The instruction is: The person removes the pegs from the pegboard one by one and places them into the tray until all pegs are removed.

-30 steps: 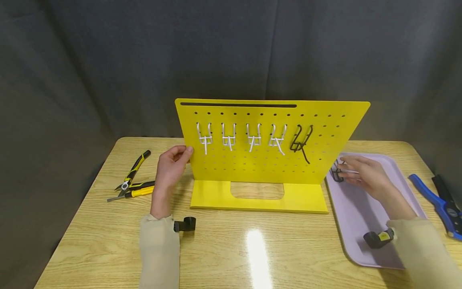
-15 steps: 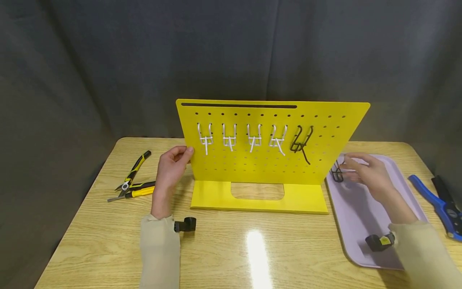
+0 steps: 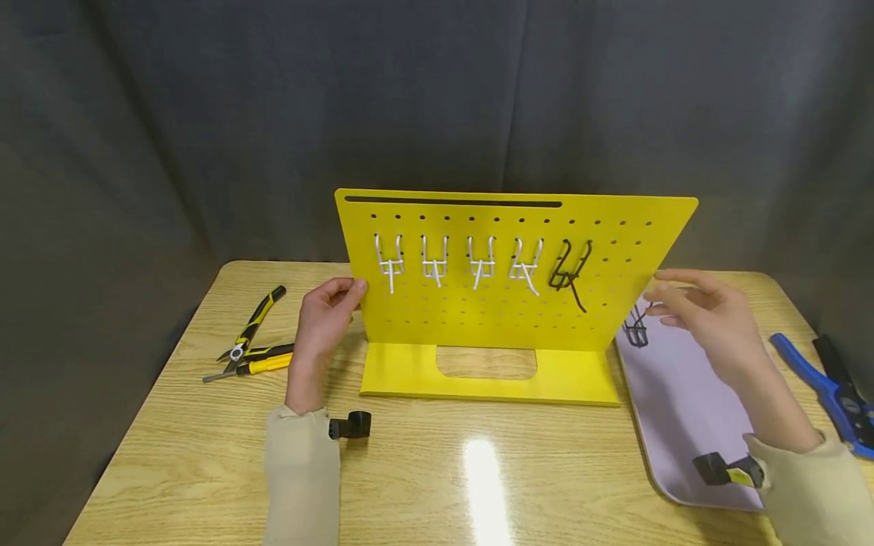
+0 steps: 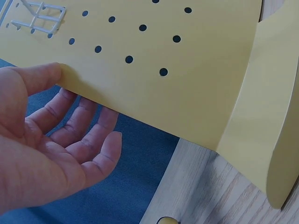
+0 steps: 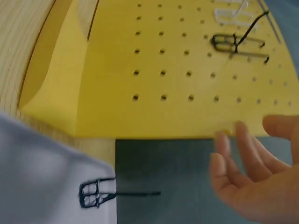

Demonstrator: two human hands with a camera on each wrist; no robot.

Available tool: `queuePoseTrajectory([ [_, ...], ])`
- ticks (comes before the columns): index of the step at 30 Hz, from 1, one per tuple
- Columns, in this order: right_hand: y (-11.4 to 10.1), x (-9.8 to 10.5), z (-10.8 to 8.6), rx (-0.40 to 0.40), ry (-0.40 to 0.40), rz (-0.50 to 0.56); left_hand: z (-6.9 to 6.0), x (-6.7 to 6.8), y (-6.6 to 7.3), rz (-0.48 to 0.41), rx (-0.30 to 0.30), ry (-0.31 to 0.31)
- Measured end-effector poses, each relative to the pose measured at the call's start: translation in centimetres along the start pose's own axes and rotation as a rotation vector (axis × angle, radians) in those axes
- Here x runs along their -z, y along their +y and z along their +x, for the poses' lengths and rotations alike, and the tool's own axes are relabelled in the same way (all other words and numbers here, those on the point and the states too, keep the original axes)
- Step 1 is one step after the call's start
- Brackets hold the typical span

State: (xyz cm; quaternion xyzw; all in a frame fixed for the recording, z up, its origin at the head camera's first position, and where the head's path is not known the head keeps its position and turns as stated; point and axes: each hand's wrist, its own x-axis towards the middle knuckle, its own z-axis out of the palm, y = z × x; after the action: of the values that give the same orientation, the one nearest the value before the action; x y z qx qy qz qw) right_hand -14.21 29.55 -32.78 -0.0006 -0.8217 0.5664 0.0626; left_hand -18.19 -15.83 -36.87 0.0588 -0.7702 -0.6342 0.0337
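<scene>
A yellow pegboard [image 3: 492,318] stands upright with several white hooks [image 3: 481,265] and one black hook [image 3: 567,277] in a row. My left hand [image 3: 326,318] pinches its left edge, thumb [image 4: 44,77] in front and fingers behind. At the board's right edge is my right hand [image 3: 717,322], fingers loosely bent and apart, holding nothing; the right wrist view shows this hand [image 5: 254,175] beside the edge, and whether it touches is unclear. Another black hook [image 3: 636,334] lies at the upper left of the lilac tray [image 3: 690,409], also visible in the right wrist view [image 5: 93,193].
On the left of the table [image 3: 205,455] lie black-and-yellow pliers [image 3: 254,322] and a yellow-handled screwdriver [image 3: 269,363]. Blue-handled pliers [image 3: 819,383] lie right of the tray. A dark curtain [image 3: 437,91] hangs behind.
My right hand has moved up and away from the black hook in the tray, towards the board's right edge. The board's top has tilted slightly. My left hand keeps its place.
</scene>
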Motion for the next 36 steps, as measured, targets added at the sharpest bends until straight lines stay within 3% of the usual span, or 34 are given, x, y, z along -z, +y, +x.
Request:
queuePoseTrajectory([
  [4, -1.1, -0.9, -0.9, 0.09, 0.099, 0.144, 0.0, 0.0, 0.1, -0.016, 0.005, -0.005],
  [7, -1.8, -1.6, -1.8, 0.142, 0.118, 0.189, 0.0, 0.1, 0.1, -0.019, 0.008, -0.008],
  [19, -1.4, -5.5, -3.7, 0.297, -0.034, 0.487, -0.1, 0.3, -0.1, -0.006, 0.007, -0.007],
  [29, -1.7, -8.8, -4.8, 0.275, -0.039, 0.493, -0.1, 0.2, 0.0, -0.01, 0.012, -0.009],
  [36, -1.7, -9.5, -4.4, 0.335, -0.116, 0.599, 0.0, 0.1, 0.1, -0.011, -0.001, -0.016],
])
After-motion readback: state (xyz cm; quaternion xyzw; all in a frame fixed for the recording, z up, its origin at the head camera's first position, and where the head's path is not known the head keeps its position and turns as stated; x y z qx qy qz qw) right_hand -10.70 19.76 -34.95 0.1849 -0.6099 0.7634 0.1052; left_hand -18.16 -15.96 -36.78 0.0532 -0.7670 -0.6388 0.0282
